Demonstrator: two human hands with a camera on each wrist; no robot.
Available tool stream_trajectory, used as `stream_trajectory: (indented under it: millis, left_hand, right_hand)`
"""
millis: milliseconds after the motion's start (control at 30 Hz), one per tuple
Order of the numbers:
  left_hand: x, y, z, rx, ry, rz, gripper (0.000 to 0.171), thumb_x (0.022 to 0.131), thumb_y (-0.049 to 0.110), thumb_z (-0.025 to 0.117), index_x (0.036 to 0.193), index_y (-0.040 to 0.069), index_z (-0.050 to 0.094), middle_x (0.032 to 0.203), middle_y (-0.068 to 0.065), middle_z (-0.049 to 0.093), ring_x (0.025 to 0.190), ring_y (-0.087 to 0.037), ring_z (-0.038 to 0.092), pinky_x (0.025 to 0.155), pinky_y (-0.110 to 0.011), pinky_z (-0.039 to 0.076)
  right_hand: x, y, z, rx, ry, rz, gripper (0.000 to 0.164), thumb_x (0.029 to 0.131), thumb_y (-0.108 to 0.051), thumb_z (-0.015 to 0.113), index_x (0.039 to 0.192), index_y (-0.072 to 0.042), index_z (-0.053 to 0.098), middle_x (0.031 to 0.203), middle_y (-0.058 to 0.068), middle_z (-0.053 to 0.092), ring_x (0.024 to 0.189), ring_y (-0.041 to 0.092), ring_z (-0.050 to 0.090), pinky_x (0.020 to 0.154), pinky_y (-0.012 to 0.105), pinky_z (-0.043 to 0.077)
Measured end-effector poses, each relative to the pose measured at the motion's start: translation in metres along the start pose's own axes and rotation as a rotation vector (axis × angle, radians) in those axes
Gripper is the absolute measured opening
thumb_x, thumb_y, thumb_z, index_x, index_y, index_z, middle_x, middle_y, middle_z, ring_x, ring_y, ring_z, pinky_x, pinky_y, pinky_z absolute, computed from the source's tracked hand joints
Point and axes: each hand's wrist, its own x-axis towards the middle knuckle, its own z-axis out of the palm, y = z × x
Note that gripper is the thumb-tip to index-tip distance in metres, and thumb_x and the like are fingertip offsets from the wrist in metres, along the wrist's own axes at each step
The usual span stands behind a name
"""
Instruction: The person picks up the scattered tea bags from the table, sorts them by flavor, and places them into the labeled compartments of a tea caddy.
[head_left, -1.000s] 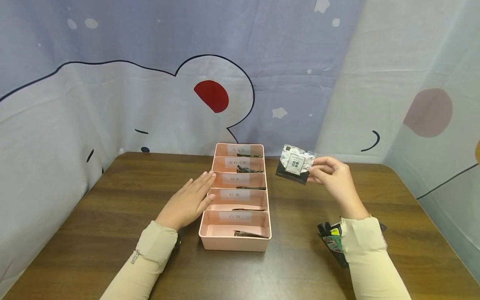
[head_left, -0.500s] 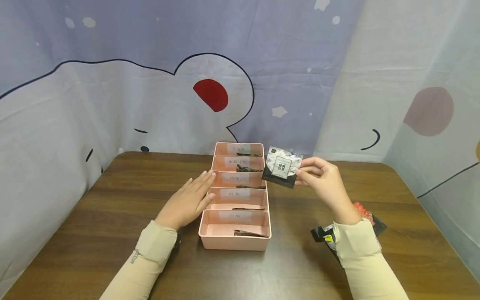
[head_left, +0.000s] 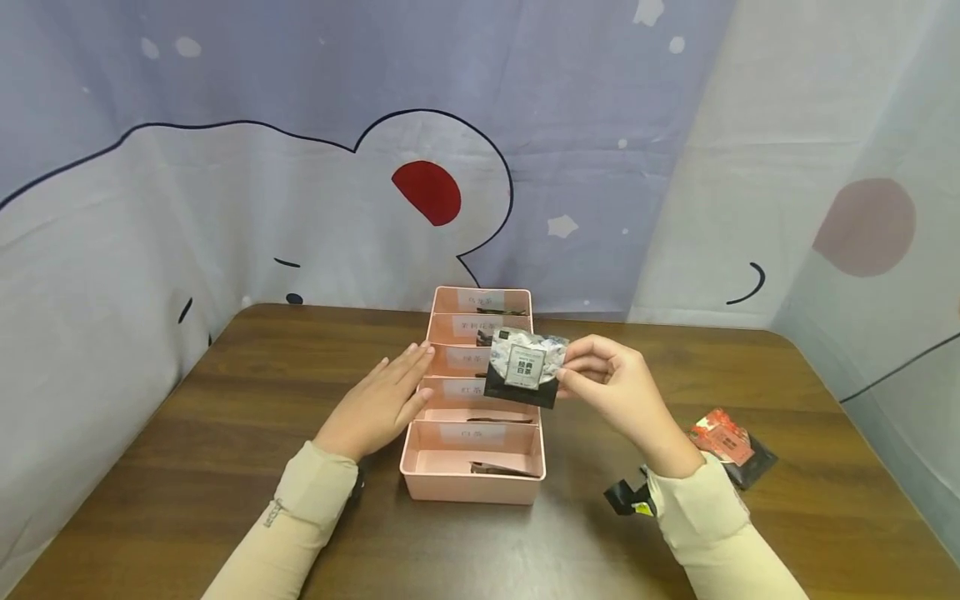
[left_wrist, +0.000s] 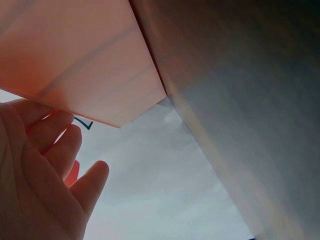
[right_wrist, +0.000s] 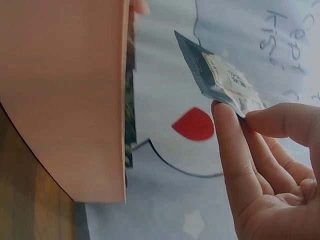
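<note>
My right hand [head_left: 618, 392] pinches a tea bag sachet [head_left: 525, 369] by its edge between thumb and fingers. This sachet is black below and pale above, with a white label, and it hangs over the middle of a pink divided box [head_left: 472, 488]. In the right wrist view the sachet [right_wrist: 220, 75] tilts above the level of the box's rim. My left hand [head_left: 378, 400] rests with extended fingers on the box's left rim. Several compartments carry white labels on their back walls, and dark sachets stand inside, one of them a sachet [head_left: 501, 469] in the front compartment.
To the right on the wooden table [head_left: 225, 400] lies a red and black sachet [head_left: 727, 442]. Another dark sachet [head_left: 622, 497] is partly hidden under my right sleeve. A patterned curtain [head_left: 300, 200] hangs behind the table.
My right hand has carried the pinched sachet leftward, from beside the box to over it. More of the red sachet on the table now shows. The left hand stays at the rim.
</note>
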Motion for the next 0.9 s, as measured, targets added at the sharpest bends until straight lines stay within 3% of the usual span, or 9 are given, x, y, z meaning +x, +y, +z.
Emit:
stream_trajectory:
  millis: [233, 467, 700, 900]
  left_hand:
    - [0.002, 0.001, 0.0, 0.006, 0.004, 0.008, 0.062, 0.108, 0.039, 0.043, 0.159, 0.005, 0.031, 0.165, -0.009, 0.03, 0.153, -0.026, 0.024, 0.124, -0.051, 0.022]
    - [0.003, 0.003, -0.001, 0.0, -0.003, 0.009, 0.063, 0.108, 0.04, 0.042, 0.159, 0.005, 0.03, 0.165, -0.008, 0.029, 0.153, -0.025, 0.023, 0.124, -0.05, 0.021]
    - [0.002, 0.002, -0.001, -0.006, -0.009, 0.008, 0.063, 0.109, 0.041, 0.041, 0.159, 0.005, 0.03, 0.165, -0.008, 0.029, 0.153, -0.025, 0.023, 0.124, -0.05, 0.022]
    - [0.001, 0.001, -0.001, -0.01, -0.011, -0.005, 0.062, 0.108, 0.039, 0.044, 0.159, 0.005, 0.03, 0.165, -0.008, 0.029, 0.153, -0.025, 0.023, 0.124, -0.05, 0.022]
  right_hand:
    - [-0.012, -0.001, 0.013, -0.034, -0.069, -0.06, 0.012, 0.086, 0.012, 0.069, 0.097, 0.009, 0.064, 0.086, 0.019, 0.071, 0.075, 0.018, 0.073, 0.068, 0.045, 0.063]
    - [-0.027, 0.006, 0.019, -0.11, -0.113, -0.126, 0.013, 0.087, 0.012, 0.069, 0.094, 0.002, 0.066, 0.087, 0.006, 0.069, 0.075, 0.019, 0.071, 0.068, 0.038, 0.064]
    - [-0.042, 0.014, 0.023, -0.266, -0.072, -0.253, 0.02, 0.084, 0.013, 0.071, 0.095, -0.004, 0.069, 0.087, 0.004, 0.072, 0.078, 0.009, 0.07, 0.069, 0.027, 0.063]
    - [-0.052, 0.021, 0.028, -0.267, -0.054, -0.314, 0.023, 0.083, 0.015, 0.072, 0.096, -0.004, 0.07, 0.087, 0.004, 0.071, 0.079, 0.007, 0.068, 0.068, 0.026, 0.062]
